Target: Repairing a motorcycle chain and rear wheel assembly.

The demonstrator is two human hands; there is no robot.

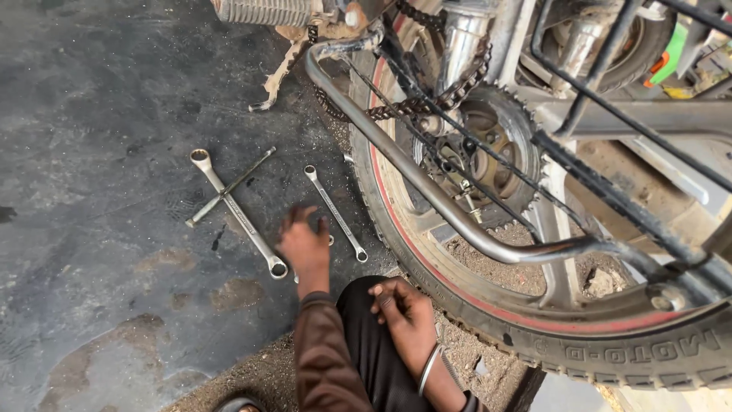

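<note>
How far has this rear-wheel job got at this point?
Done: wrenches are laid out on the floor, a long ring spanner crossed over a thin bar, and a second spanner beside the tyre. In hand: the left hand reaches down among those tools; its grip is blurred. The right hand rests empty on the knee. Left: wheel, sprocket and chain remain mounted.

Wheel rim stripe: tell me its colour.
Red, a thin stripe on the rim beside the black tyre; the head view shows it.

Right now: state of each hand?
Left hand: blurred, fingers spread over the wrenches on the floor, holding nothing visible.
Right hand: loosely curled on the knee, empty.
</note>
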